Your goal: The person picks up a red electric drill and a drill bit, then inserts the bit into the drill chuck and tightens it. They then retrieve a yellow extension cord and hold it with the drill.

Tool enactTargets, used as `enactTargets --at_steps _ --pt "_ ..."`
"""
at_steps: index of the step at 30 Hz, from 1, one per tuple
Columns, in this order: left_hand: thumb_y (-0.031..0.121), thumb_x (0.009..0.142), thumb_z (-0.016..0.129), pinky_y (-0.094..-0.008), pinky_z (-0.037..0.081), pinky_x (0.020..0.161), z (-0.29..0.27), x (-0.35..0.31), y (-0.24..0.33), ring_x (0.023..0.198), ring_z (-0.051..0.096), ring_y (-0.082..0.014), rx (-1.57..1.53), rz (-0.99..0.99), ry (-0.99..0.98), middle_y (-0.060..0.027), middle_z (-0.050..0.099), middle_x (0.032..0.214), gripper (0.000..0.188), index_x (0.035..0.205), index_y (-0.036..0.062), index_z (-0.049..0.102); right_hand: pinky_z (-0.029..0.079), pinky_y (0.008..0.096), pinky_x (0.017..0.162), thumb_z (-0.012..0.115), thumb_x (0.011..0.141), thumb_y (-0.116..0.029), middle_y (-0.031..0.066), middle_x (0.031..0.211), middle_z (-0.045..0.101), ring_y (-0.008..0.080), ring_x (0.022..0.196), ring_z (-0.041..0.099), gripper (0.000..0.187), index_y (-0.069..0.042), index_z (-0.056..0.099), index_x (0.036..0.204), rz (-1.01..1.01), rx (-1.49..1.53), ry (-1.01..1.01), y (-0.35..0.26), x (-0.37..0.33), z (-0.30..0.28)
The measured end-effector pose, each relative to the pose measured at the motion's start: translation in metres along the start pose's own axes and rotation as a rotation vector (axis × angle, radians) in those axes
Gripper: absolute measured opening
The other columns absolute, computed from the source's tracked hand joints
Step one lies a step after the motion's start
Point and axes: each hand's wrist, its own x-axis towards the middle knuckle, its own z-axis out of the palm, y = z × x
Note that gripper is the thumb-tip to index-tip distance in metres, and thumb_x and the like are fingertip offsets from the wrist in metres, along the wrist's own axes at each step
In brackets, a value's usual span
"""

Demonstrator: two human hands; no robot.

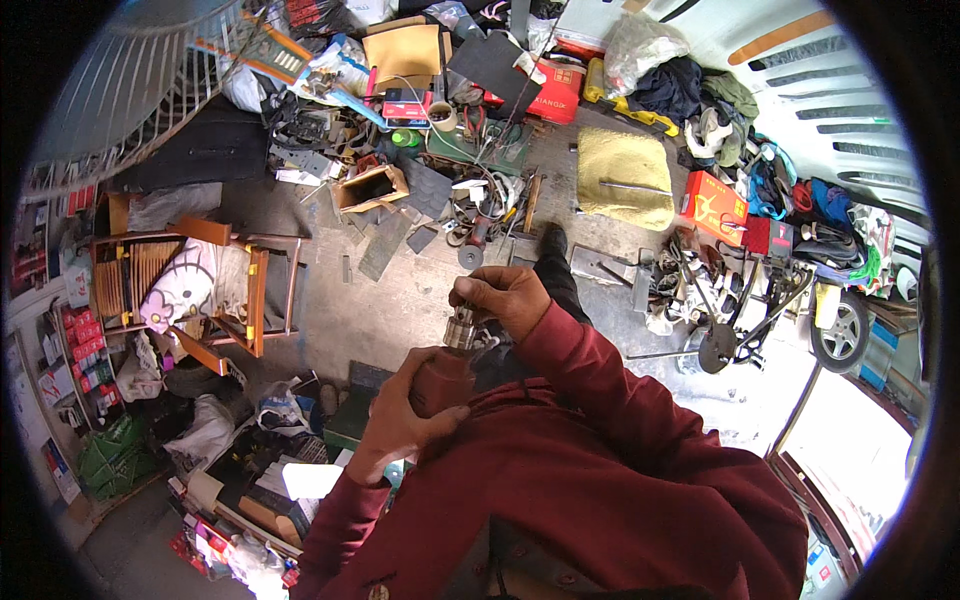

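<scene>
Close to my body, my left hand [420, 400] is wrapped round the reddish-brown body of a power drill [440, 385]. Its silver metal chuck [461, 328] points away from me. At the chuck's far end, my right hand [508, 300] is closed in a pinch, thumb and fingers together. What lies between those fingertips is too small and hidden to make out. The drill's rear and underside are covered by my left palm and the dark red sleeves.
An angle grinder [478, 232] lies on the floor ahead, near an open cardboard box [371, 188]. A wooden folding chair [255, 300] is at left. To the right are a yellow mat [625, 165], a red box [714, 208], metal parts and a wheel [840, 332].
</scene>
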Motion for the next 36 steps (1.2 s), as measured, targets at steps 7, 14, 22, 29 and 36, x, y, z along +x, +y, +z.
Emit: enactTargets --at_steps 7,14,22,29,36 --pt "0.033 0.071 0.086 -0.0345 0.052 0.089 0.014 0.046 0.026 0.102 0.066 -0.0204 0.042 0.018 -0.044 -0.0130 0.069 0.112 0.074 0.133 0.0074 0.055 0.057 0.0313 0.082 0.068 0.099 -0.026 0.0102 0.099 0.074 0.0179 0.089 0.070 0.031 0.003 0.070 0.108 0.006 0.153 0.012 -0.010 0.017 -0.053" --pt "0.032 0.072 0.087 -0.0345 0.052 0.089 0.028 0.085 0.062 0.101 0.065 -0.0197 0.023 -0.079 -0.034 -0.0126 0.068 0.112 0.074 0.133 0.0061 0.054 0.059 0.0344 0.072 0.064 0.102 -0.030 0.0091 0.091 0.071 0.0185 0.079 0.070 0.029 -0.001 0.066 0.103 -0.155 0.415 0.364 -0.039 0.071 -0.166" --pt "0.026 0.072 0.090 -0.0333 0.050 0.095 0.024 0.136 0.031 0.108 0.063 -0.0174 -0.424 -0.266 -0.043 -0.0091 0.065 0.121 0.078 0.136 0.0040 0.052 0.056 0.0302 0.058 0.069 0.098 -0.025 0.0044 0.079 0.068 0.0145 0.065 0.065 0.022 -0.003 0.071 0.099 0.113 0.059 0.638 0.071 0.194 -0.287" --pt "0.023 0.075 0.088 -0.0344 0.052 0.092 -0.010 0.209 -0.076 0.106 0.064 -0.0172 -0.613 -0.448 -0.103 -0.0097 0.066 0.117 0.071 0.134 0.0041 0.052 0.054 0.0325 0.056 0.074 0.086 -0.020 0.0093 0.078 0.073 0.0139 0.059 0.066 0.024 0.003 0.074 0.094 -0.013 -0.259 0.854 0.188 0.379 -0.373" --pt "0.023 0.063 0.088 -0.0496 0.054 0.091 -0.041 0.251 -0.163 0.105 0.066 -0.0322 -0.730 -0.731 -0.052 -0.0213 0.061 0.115 0.091 0.137 0.0019 0.039 0.056 0.0425 0.067 0.079 0.083 -0.017 0.0199 0.085 0.074 0.0315 0.073 0.072 0.032 0.002 0.064 0.104 -0.255 -0.878 1.032 0.230 0.530 -0.405"
